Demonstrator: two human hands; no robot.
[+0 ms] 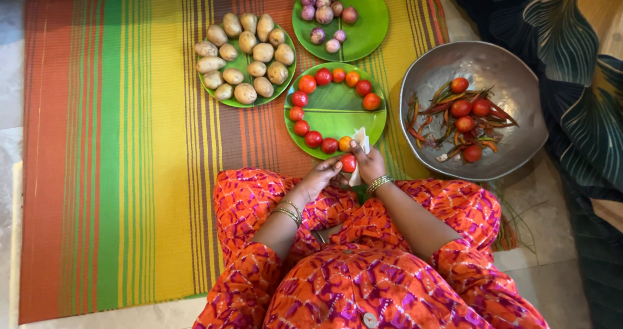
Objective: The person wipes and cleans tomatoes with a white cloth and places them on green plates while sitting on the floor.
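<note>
From my remote seat I start at the far left of the hands, where the striped woven mat [110, 147] runs out in bands of red, green and yellow. Up and to the left of my left hand sits a green plate of potatoes [245, 58], the tubers packed close together. My left hand [322, 173] curls in from the left, its fingers closed against a small red tomato [349, 163] that it holds together with the right hand. My right hand [368, 163] meets it from the other side, fingers bent around the same tomato and pinching a pale cloth [361, 141] that sticks up just above the knuckles. Both wrists wear metal bangles, and both forearms rest over my orange and pink patterned lap.

Just above the hands, almost touching the cloth, lies a green plate of tomatoes [337, 105], the fruit set in a ring along its rim. Farther up from the hands is a green plate of small purple onions [363, 24]. To the right of my right hand, a grey metal bowl [448, 63] holds more tomatoes mixed with red chillies [467, 118].
</note>
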